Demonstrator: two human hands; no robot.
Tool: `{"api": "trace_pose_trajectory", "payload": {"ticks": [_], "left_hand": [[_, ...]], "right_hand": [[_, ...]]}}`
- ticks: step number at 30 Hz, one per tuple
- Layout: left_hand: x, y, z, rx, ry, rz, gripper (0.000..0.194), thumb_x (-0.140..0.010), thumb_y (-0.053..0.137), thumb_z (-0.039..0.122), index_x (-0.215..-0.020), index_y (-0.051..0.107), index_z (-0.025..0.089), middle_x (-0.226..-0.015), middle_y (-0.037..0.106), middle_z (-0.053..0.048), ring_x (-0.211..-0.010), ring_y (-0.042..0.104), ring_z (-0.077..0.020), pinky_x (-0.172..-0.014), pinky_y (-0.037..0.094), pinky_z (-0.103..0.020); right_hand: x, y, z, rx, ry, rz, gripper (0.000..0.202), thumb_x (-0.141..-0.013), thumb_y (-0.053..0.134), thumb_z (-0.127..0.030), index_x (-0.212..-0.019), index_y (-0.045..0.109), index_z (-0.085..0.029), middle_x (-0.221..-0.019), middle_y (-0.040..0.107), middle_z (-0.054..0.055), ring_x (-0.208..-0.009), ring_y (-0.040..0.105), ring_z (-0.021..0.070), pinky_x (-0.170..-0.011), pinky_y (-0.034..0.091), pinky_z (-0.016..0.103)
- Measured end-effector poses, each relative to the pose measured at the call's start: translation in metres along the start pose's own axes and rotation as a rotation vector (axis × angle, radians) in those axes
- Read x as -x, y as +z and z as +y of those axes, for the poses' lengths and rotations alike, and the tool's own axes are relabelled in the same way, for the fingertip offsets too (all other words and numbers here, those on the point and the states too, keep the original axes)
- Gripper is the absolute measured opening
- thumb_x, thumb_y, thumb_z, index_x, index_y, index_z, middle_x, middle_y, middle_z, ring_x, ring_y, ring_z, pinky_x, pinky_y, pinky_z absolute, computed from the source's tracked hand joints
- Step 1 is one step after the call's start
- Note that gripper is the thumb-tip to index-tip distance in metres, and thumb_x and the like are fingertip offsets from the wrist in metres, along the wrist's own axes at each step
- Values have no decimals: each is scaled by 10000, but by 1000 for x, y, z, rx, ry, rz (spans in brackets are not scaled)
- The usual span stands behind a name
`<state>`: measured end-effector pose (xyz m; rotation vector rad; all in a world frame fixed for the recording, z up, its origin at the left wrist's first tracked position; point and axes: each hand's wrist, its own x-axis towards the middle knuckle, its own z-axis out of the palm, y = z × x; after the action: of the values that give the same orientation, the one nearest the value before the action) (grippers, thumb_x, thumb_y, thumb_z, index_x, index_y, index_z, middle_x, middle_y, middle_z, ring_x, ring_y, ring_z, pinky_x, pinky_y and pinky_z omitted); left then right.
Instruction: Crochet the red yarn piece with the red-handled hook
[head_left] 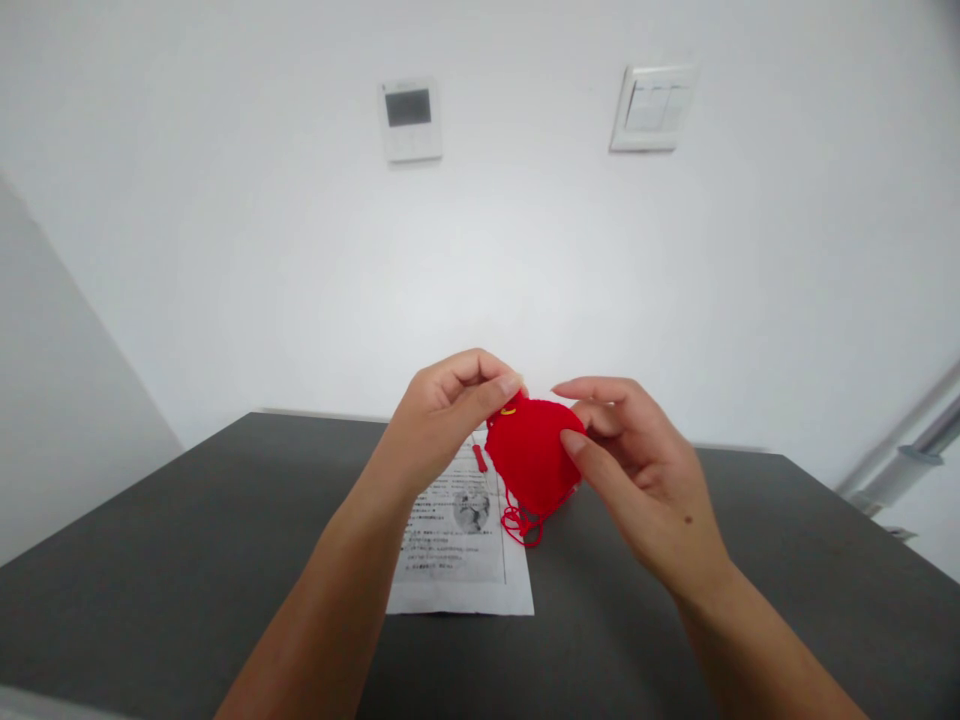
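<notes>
Red knit (534,455) in LH (444,412), RH (651,480) touching.

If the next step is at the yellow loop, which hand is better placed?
Probably the left hand: it pinches the red piece close beside the yellow loop, while the right hand is at the opposite side.

Here's the desk (225,520), a broad, matte, dark-grey top, and right on it, around the middle, lies one white sheet (480,596)! It's flat, partly covered from view, rows of dark print (435,549) running across, a grey picture (472,511) among them, the words too blurred to read.
</notes>
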<state>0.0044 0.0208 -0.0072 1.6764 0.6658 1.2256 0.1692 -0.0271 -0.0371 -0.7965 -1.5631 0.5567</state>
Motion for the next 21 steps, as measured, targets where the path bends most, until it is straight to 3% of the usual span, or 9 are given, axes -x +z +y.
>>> {"api": "trace_pose_trajectory", "payload": {"ticks": [6, 14, 21], "left_hand": [[4, -1, 6, -87, -61, -222, 217, -779, 640, 366, -819, 615, 155, -725, 614, -18, -642, 549, -121, -574, 421, -233], [2, -4, 4, -124, 58, -207, 197, -762, 654, 316, -682, 569, 158, -894, 613, -48, -770, 552, -140, -667, 437, -256], [0, -7, 0, -13, -4, -288, 201, -771, 643, 327, -699, 576, 151, -851, 606, -43, -714, 540, -136, -655, 427, -263]], "right_hand": [[0, 0, 0, -6, -9, -12, 236, -860, 521, -174, -1088, 540, -230, -677, 582, -35, -562, 530, 106, -523, 431, 219], [0, -1, 1, -35, 4, -8, 189, -887, 523, -236, -1075, 541, -223, -658, 572, -38, -535, 526, 101, -500, 427, 213], [0, -1, 3, -69, 4, -20, 201, -910, 506, -284, -1104, 524, -232, -712, 597, -22, -575, 546, 110, -507, 433, 208]]}}
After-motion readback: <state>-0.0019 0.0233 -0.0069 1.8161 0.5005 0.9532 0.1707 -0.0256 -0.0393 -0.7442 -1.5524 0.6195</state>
